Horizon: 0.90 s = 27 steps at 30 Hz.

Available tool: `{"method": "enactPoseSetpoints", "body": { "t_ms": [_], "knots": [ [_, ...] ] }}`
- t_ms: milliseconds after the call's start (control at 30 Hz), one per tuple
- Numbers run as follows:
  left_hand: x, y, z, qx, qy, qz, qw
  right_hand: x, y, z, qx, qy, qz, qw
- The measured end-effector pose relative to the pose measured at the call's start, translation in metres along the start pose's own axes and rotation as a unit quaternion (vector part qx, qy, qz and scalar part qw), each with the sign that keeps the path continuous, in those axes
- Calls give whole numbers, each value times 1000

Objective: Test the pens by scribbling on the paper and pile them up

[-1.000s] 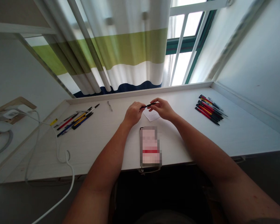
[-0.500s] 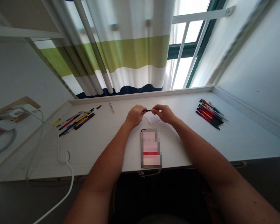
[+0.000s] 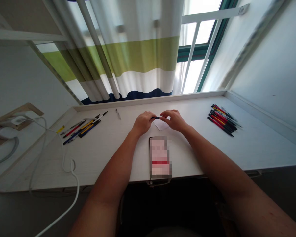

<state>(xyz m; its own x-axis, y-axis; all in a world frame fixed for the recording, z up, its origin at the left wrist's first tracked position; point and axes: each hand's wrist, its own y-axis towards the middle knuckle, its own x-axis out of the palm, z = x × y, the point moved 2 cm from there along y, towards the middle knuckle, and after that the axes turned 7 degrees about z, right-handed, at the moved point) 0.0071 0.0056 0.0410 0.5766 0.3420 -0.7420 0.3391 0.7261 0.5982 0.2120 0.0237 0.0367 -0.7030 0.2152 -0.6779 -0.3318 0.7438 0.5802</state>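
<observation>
The bare, tapering left forearm (image 3: 113,161) is slanting from seven o'clock toward one, leading to a bare, rounded left hand (image 3: 142,122) that is showing its back and holding its fingers curled in a pinch toward three. The bare right forearm (image 3: 212,149) is slanting from four o'clock toward ten, and the bare right hand (image 3: 174,119) is arching its index finger over the thumb, pinching toward nine. Both hands are facing each other, slightly apart.

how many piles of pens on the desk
2: one pile at the left of the desk, a denser pile at the right. A lone pen and a dark item between left hand and right hand aren't counted. Arms may hide more.
</observation>
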Motion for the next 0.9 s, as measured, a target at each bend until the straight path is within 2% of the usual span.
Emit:
{"method": "enactPoseSetpoints", "body": {
  "t_ms": [133,233,367,500,633,800,900],
  "knots": [
    [0,1,1,-6,17,-33,999,-2,1,-4,-50,-8,8,999],
    [-1,2,4,8,46,-61,997,0,2,-4,-20,-10,-27,999],
    [-2,3,8,22,67,-43,997,1,2,-1,50,5,-51,997],
    [0,3,5,5,61,-43,997,-1,2,-3,22,44,-17,999],
    [3,2,1,13,56,-46,997,-3,2,-5,3,46,-20,999],
    [3,4,5,45,54,-31,997,-4,0,-1,36,81,-55,995],
    [1,5,6,13,27,-9,1000,-4,1,2,69,155,-29,985]
  ]
}}
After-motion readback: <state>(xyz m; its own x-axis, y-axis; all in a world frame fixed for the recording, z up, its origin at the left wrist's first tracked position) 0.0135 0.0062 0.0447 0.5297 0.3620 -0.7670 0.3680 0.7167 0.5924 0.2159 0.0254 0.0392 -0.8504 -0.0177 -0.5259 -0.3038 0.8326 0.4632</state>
